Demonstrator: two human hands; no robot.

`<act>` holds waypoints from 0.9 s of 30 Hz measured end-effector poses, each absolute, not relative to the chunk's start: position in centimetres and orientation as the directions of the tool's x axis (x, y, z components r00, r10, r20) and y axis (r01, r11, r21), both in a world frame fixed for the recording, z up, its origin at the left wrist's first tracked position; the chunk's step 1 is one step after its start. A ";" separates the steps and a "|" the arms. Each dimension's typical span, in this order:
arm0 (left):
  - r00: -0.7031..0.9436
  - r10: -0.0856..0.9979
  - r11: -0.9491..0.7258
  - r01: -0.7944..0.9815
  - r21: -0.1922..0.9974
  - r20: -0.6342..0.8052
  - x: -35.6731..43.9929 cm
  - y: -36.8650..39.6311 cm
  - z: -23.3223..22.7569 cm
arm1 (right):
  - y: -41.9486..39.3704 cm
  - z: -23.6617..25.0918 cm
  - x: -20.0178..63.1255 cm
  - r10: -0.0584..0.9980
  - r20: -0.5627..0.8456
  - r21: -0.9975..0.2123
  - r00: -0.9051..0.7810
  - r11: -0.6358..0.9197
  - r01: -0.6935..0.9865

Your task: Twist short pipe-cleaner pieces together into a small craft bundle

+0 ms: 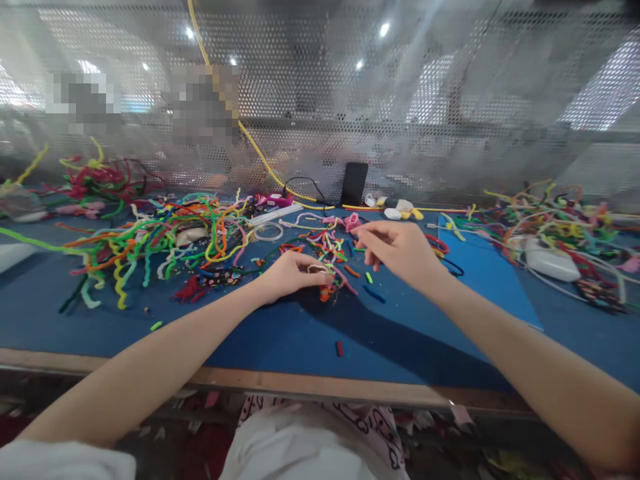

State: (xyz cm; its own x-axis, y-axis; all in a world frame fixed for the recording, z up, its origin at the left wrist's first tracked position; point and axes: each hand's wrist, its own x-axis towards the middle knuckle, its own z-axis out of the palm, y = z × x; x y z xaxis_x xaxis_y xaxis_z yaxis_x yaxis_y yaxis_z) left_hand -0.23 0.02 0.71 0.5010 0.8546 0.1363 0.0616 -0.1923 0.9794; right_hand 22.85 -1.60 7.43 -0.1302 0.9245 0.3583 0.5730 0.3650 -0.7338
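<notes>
My left hand (296, 277) is closed, thumb and fingers pinching a small orange-and-green bundle of pipe cleaners (326, 292) just above the blue tabletop. Thin strands stick out of it, and its exact shape is hard to make out. To the right, my right hand (400, 250) is raised with its fingers pinched together. A pink looped fuzzy piece (353, 222) shows right at those fingertips; whether they hold it, I cannot tell. Behind both hands lies a loose heap of short coloured pipe cleaner pieces (327, 245).
A big tangle of pipe cleaners (170, 233) covers the left; another pile (575, 227) is at right by a white object (550, 260). A blue board (493, 287) lies at right. A dark phone (354, 183) leans on the perforated metal screen (320, 87). A yellow cable (255, 143) hangs down.
</notes>
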 end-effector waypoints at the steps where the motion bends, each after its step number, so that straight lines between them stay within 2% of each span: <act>1: 0.447 0.889 -0.111 -0.005 0.994 0.102 -0.2 -0.1 0.8 | -2.3 6.9 22.8 0.926 0.362 -0.762 -0.110 0.362 0.538; 3: 0.366 0.930 0.035 -0.183 0.983 0.035 -0.1 -0.3 1.1 | -3.4 6.0 22.6 0.911 0.402 -0.768 -0.092 0.390 0.508; 4: 0.341 0.940 0.087 -0.262 0.961 0.008 0.0 -0.5 1.3 | -3.8 5.5 22.5 0.885 0.455 -0.730 -0.104 0.437 0.525; 6: 0.307 0.951 0.138 -0.352 0.926 -0.025 0.1 -0.7 1.6 | -4.4 4.5 22.2 0.786 0.591 -0.577 -0.185 0.571 0.584; 8: 0.284 0.957 0.167 -0.392 0.905 -0.053 0.2 -1.0 1.8 | -4.7 3.6 21.9 0.684 0.666 -0.408 -0.298 0.668 0.623; 10: 0.279 0.954 0.225 -0.427 0.876 -0.109 0.4 -1.3 2.0 | -4.9 2.8 21.4 0.645 0.675 -0.344 -0.359 0.705 0.620; 15: 0.320 0.919 0.363 -0.455 0.813 -0.231 1.1 -2.2 2.3 | -5.3 2.0 20.6 0.681 0.660 -0.486 -0.317 0.709 0.510; 18: 0.346 0.904 0.396 -0.465 0.792 -0.250 1.3 -2.4 2.4 | -5.3 2.3 20.7 0.663 0.682 -0.507 -0.308 0.733 0.455; 21: 0.377 0.900 0.388 -0.459 0.799 -0.220 1.2 -2.6 2.3 | -5.5 2.5 20.7 0.655 0.697 -0.521 -0.292 0.742 0.423; 27: 0.414 0.907 0.258 -0.420 0.870 -0.069 1.1 -2.8 2.0 | -5.9 2.3 20.6 0.698 0.653 -0.579 -0.295 0.711 0.399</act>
